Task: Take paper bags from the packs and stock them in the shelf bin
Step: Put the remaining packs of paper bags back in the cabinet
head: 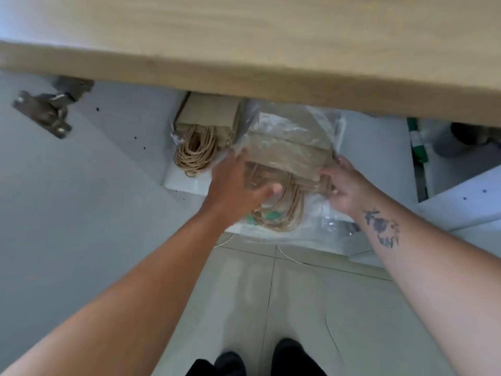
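Both hands reached down into the low cabinet under the wooden counter (pixel 271 42). The left hand (pixel 235 185) was spread against the left end of the pack (pixel 291 147), its fingers lying over the clear wrap and the thumb hooked in front, near the bags' twine handles (pixel 287 213). The right hand (pixel 343 185) gripped the right end of the same pack, with fingers curled around the lower corner of the brown paper bags inside. Between the two hands the pack was held flat and slightly lifted at its near edge, though how far it cleared the shelf could not be told. Its plastic wrap was loose and crumpled, bunched up toward the back beneath the counter edge.

Just left of it, well inside the cabinet, sat a second stack of bags (pixel 208 118), with its coil of handles (pixel 195 153) spilling forward onto the white shelf (pixel 184 183). The two bundles lay side by side, nearly touching at the rear.

On the far left the open door (pixel 67 199) showed a metal hinge (pixel 48 109). To the right, past a white divider, something green (pixel 416 142) stood in the next compartment; what it was could not be made out. Pale floor tiles (pixel 298 294) ran below, and two dark shoes (pixel 257 359) showed at the bottom edge. A tattoo (pixel 382 226) marked the right forearm.
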The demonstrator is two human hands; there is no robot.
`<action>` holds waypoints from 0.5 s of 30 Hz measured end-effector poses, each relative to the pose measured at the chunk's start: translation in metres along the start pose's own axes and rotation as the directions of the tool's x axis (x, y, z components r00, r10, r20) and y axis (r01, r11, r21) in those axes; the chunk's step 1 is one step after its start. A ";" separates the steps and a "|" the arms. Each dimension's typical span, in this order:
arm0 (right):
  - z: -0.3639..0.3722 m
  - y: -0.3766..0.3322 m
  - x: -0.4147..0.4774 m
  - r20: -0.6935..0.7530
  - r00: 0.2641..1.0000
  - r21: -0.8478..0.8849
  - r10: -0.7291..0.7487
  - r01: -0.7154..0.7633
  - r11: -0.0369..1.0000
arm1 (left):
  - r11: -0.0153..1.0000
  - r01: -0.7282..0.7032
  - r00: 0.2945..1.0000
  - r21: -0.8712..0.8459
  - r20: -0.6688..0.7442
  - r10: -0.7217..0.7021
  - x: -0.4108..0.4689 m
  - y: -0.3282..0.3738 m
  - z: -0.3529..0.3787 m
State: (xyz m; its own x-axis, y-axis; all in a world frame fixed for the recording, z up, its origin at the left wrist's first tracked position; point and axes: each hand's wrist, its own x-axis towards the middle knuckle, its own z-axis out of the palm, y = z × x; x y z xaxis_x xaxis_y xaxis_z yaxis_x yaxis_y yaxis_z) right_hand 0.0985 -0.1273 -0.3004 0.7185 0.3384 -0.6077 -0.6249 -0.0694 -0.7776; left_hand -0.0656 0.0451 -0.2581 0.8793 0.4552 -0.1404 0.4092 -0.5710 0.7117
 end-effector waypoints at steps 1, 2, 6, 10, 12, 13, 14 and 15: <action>0.003 -0.002 0.011 -0.011 1.000 -0.008 -0.023 0.023 1.000 | 0.984 -0.083 0.992 0.159 0.107 0.067 -0.002 -0.004 0.005; 0.006 -0.004 0.019 -0.024 0.999 -0.019 -0.047 0.046 0.999 | 0.945 -0.150 0.974 0.292 0.208 0.091 -0.002 -0.013 0.013; 0.022 -0.014 0.041 -0.136 0.976 -0.183 -0.167 0.141 0.973 | 0.811 -0.272 0.955 0.518 0.247 0.162 0.004 -0.030 0.036; 0.035 -0.021 0.046 -0.181 0.925 -0.556 -0.333 0.183 0.811 | 0.782 -0.271 0.962 0.561 0.180 0.204 0.021 -0.026 0.041; 0.037 -0.025 0.043 -0.178 0.917 -0.685 -0.357 0.145 0.714 | 0.769 -0.255 0.964 0.587 0.221 0.150 0.023 -0.019 0.040; 0.036 -0.027 0.039 -0.178 0.914 -0.737 -0.364 0.121 0.665 | 0.771 -0.244 0.965 0.588 0.225 0.135 0.022 -0.016 0.039; 0.035 -0.028 0.030 -0.172 0.912 -0.775 -0.371 0.107 0.622 | 0.778 -0.238 0.967 0.582 0.215 0.135 0.018 -0.014 0.037; 0.035 -0.028 0.018 -0.160 0.911 -0.805 -0.381 0.102 0.584 | 0.785 -0.231 0.970 0.575 0.200 0.139 0.013 -0.011 0.034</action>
State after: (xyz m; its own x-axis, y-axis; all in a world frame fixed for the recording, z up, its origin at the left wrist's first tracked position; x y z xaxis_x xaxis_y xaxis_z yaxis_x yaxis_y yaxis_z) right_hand 0.1186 -0.0867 -0.2845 0.9411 0.1842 -0.2834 -0.0458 -0.7614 -0.6467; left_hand -0.0504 0.0340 -0.2913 0.9583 0.2257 -0.1751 0.2584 -0.9462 0.1949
